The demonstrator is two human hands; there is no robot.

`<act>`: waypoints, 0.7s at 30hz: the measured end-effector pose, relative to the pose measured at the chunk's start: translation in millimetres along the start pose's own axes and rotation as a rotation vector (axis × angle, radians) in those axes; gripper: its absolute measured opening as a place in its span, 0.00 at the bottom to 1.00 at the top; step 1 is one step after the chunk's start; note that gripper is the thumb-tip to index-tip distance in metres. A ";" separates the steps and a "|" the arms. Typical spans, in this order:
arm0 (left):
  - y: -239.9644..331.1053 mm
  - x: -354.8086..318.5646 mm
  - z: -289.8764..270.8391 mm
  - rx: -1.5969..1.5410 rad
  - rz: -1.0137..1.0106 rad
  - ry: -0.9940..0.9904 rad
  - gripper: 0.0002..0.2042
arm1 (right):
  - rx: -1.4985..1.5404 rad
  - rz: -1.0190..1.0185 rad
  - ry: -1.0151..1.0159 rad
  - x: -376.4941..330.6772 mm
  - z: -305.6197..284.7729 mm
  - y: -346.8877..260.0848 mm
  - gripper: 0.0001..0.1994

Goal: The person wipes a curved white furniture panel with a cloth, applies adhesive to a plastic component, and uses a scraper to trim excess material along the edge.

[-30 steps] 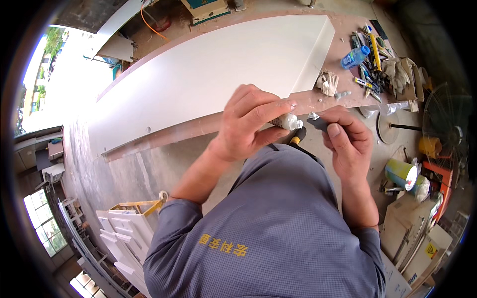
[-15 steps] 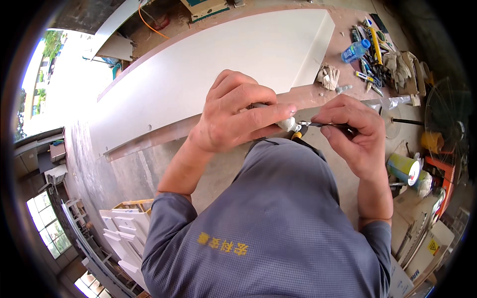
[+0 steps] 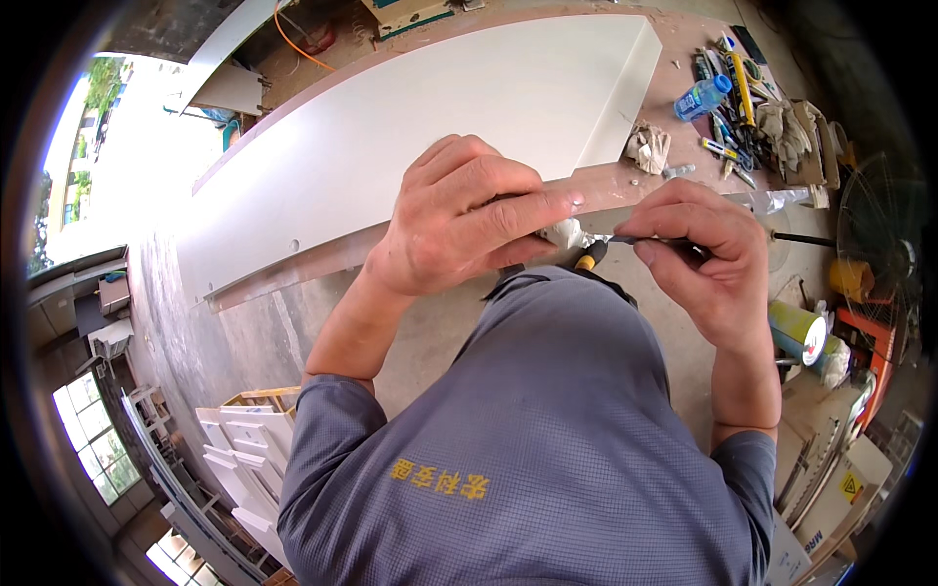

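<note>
Tube (image 3: 562, 234): pinched by the fingers (image 3: 523, 217) of the left hand (image 3: 454, 220), at its three o'clock, mostly hidden. Dark thin piece (image 3: 626, 239): pinched by the right hand (image 3: 708, 254), at its nine o'clock, partly covered; touching tube or not, cannot tell.

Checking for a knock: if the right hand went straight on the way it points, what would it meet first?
Probably the white tube in the left hand, the dark flat tool in the right hand leading; depth is unclear.
</note>
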State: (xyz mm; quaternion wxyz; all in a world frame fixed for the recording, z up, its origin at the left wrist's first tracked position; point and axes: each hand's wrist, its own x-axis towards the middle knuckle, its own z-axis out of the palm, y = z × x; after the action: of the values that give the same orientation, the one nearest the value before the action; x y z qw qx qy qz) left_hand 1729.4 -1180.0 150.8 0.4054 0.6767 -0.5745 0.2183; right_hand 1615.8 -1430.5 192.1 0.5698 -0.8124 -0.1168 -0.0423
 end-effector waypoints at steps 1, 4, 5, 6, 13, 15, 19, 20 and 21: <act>0.3 -0.7 -0.2 0.010 -0.012 -0.008 0.19 | -0.026 -0.004 0.009 0.2 0.7 -1.3 0.11; 2.8 -2.2 0.2 0.034 -0.060 -0.011 0.19 | -0.087 0.005 0.079 -2.1 8.3 -5.2 0.12; 5.1 -1.8 1.7 0.036 -0.084 0.002 0.19 | -0.103 0.011 0.108 -3.3 12.2 -5.8 0.12; 6.7 -1.0 2.5 0.036 -0.107 0.016 0.19 | -0.119 0.001 0.140 -5.3 16.8 -4.7 0.12; 7.5 -3.6 3.9 -0.014 -0.261 0.048 0.19 | 0.264 0.051 0.023 -19.6 16.9 14.6 0.10; 10.9 -7.4 5.5 -0.077 -0.323 0.051 0.17 | 0.435 0.145 0.074 -22.8 19.1 16.4 0.10; 21.7 -12.2 18.9 -0.337 -0.420 0.112 0.17 | 0.650 0.180 0.136 -24.1 30.3 27.1 0.15; 26.7 -13.6 24.9 -0.376 -0.453 0.137 0.18 | 0.703 0.183 0.170 -24.8 36.7 26.4 0.15; 32.1 -15.6 30.4 -0.411 -0.489 0.162 0.19 | 0.760 0.184 0.199 -24.5 42.0 27.6 0.15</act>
State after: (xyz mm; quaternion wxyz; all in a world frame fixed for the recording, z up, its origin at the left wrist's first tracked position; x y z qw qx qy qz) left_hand 1689.8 -1195.3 131.1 0.6182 0.6791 -0.3930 0.0472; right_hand 1595.9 -1403.6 147.3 0.8395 -0.5428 0.0048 -0.0232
